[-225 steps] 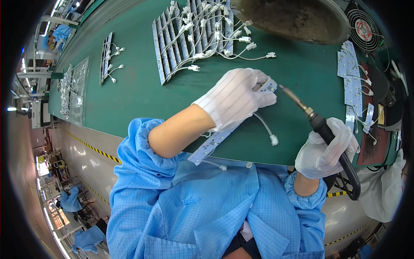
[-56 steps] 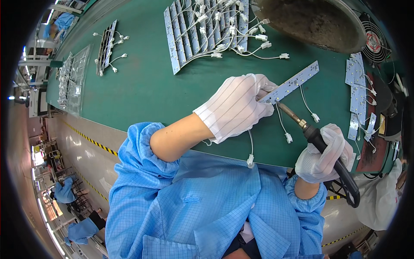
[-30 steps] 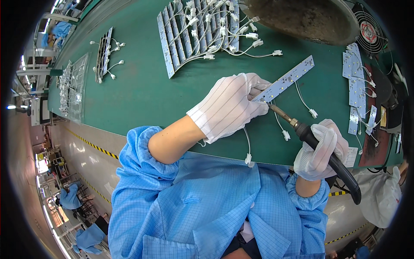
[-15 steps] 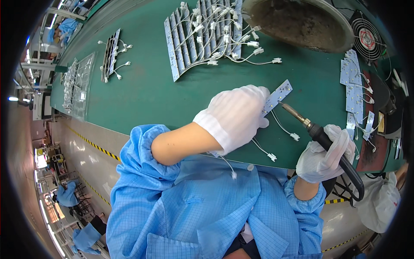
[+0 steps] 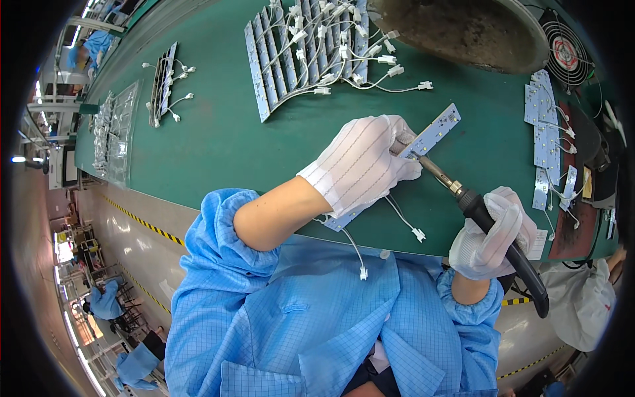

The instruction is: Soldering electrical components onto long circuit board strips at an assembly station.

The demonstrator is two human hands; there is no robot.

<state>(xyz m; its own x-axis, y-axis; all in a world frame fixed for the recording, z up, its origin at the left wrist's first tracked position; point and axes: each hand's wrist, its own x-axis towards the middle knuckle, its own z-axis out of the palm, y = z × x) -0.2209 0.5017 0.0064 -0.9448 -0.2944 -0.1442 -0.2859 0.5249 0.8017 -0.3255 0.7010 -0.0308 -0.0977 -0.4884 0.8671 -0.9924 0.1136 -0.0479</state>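
Observation:
My left hand (image 5: 367, 159), in a white striped glove, is closed around a narrow pale blue LED strip board (image 5: 435, 131) whose far end sticks out up and right. Gripped in my gloved right hand (image 5: 495, 233) is a soldering iron (image 5: 477, 206) with a black handle. Its metal tip reaches the board's lower edge beside my left fingertips; whether it touches is too small to tell. Below my left hand, a strip piece (image 5: 342, 220) shows; my hand hides whether it is the same board. White wires with connectors (image 5: 418, 235) hang nearby.
Wired LED strips (image 5: 278, 63) lie in rows at the back of the green table (image 5: 205, 126). A large round metal pan (image 5: 463, 33) and a fan (image 5: 566, 53) stand back right. More boards (image 5: 546, 132) lie right, smaller strips (image 5: 163, 86) and a clear tray (image 5: 121, 132) left.
The board has shifted slightly up and right in my left hand. The iron's tip has moved left and closer to my fingers. One wire connector beside the board is no longer visible.

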